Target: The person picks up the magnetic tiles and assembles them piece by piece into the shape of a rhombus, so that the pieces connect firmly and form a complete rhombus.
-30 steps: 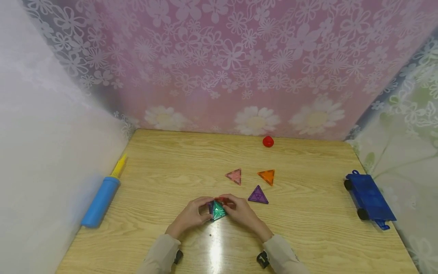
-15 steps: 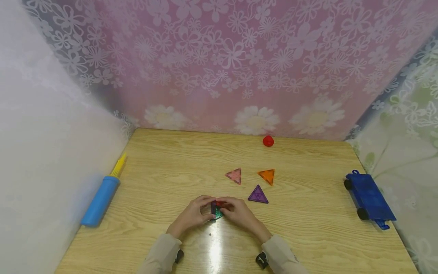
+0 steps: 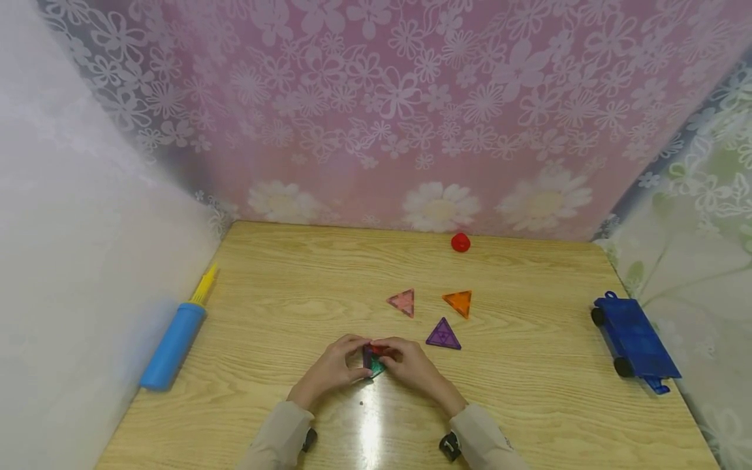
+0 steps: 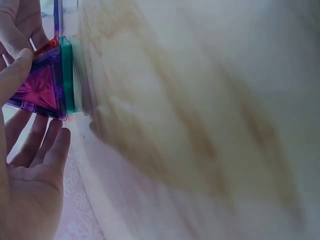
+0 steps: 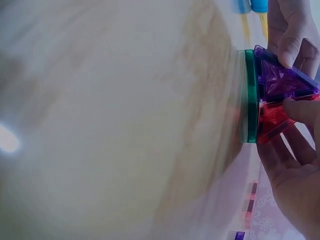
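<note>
A green triangular magnetic tile lies flat on the wooden table at its front middle. On it a purple triangular tile and a red triangular tile stand up, leaning in and meeting along one side. My left hand holds the purple tile from the left, thumb on its face in the left wrist view. From the right, my right hand pinches the red tile, its thumb near the shared edge. In the head view, fingers hide much of the small structure.
Beyond the hands lie a pink triangle tile, an orange one and another purple tile. A red cap-like piece sits at the back. At left is a blue pump; at right, a blue toy trailer.
My right hand has shifted slightly left and brought the red tile inward against the purple one. Less of the green tile shows now. Since half a second ago both hands stay almost still.
</note>
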`<state>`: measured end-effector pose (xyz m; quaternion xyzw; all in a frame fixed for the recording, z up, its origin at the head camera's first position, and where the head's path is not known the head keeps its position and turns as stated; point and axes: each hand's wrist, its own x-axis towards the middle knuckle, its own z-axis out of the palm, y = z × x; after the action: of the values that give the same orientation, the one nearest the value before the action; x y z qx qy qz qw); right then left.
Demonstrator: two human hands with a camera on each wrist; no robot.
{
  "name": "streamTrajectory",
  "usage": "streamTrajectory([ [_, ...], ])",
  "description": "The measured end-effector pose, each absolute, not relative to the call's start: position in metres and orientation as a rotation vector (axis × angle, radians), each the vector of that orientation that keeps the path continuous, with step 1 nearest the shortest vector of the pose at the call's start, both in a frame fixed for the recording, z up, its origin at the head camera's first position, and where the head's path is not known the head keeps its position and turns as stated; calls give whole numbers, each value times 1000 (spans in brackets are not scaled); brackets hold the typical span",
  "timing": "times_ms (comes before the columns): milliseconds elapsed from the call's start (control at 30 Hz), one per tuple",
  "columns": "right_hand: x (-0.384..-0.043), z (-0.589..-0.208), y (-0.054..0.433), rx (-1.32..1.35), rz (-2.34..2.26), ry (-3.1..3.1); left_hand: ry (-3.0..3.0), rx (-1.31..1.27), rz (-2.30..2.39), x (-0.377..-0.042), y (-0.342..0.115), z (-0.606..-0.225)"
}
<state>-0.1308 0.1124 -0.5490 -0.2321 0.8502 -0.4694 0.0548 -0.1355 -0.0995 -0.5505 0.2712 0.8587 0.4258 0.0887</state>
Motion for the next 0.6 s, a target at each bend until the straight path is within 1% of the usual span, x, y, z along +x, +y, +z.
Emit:
streamTrajectory([
  [233,-134,-551,113,-816,-1332,2784,2575,777,1241,-136,-97,-550],
  [600,-135,-552,110,-722,-1362,2830,2593,778,1219,-136,-95,-551],
])
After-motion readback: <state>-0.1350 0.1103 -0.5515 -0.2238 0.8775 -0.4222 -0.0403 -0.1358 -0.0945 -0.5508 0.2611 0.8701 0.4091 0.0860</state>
